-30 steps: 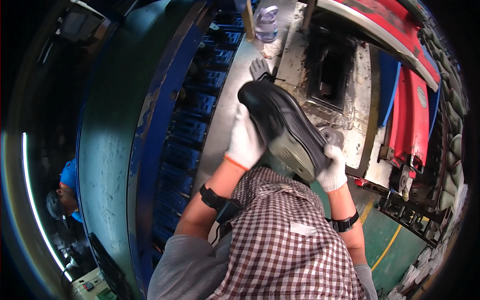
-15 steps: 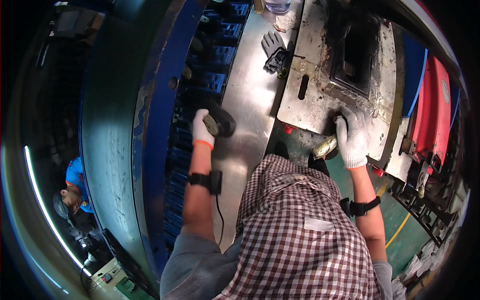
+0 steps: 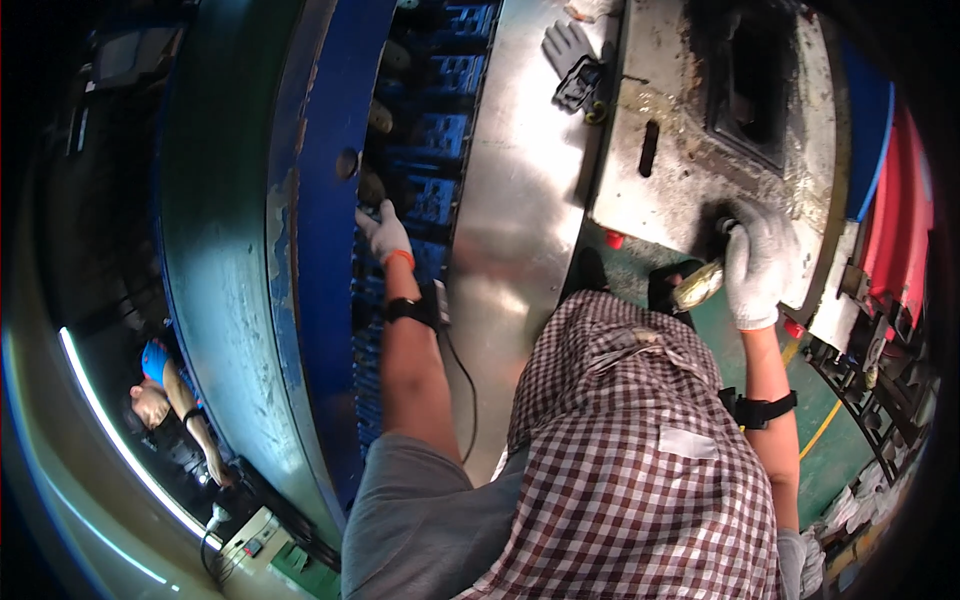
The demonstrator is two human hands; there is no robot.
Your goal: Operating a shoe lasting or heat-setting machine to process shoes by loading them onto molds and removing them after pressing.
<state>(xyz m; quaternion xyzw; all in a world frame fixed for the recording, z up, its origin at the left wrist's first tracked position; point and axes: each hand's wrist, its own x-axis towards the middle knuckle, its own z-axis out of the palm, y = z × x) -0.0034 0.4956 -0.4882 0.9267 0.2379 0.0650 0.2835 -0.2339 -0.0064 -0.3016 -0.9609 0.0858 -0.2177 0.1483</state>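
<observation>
My left hand (image 3: pixel 385 233), in a white knit glove, reaches into the dark opening beside the steel ledge. Its fingers are at the near end of a dark shoe-shaped piece with a tan underside (image 3: pixel 371 186), in line with blue fixtures (image 3: pixel 432 190); shadow hides the fingertips. At the near edge of the worn metal machine top (image 3: pixel 625 195), my gloved right hand (image 3: pixel 760 262) is curled closed. A glossy yellowish piece (image 3: pixel 698 287) sticks out to the left below its thumb. Something black shows by its fingers, partly hidden.
A grey-black glove (image 3: pixel 570 65) lies on the steel ledge (image 3: pixel 510 210). A black frame (image 3: pixel 745 90) surrounds a deep opening in the machine top. Blue-painted beams (image 3: pixel 340 220) stand at left, with another person (image 3: pixel 155 400) beyond. A red machine part (image 3: pixel 895 220) is at right.
My left hand has gone from over the steel ledge leftward into the opening, taking the dark shoe-shaped piece among the blue fixtures. My right hand stays at the machine edge with the yellowish piece.
</observation>
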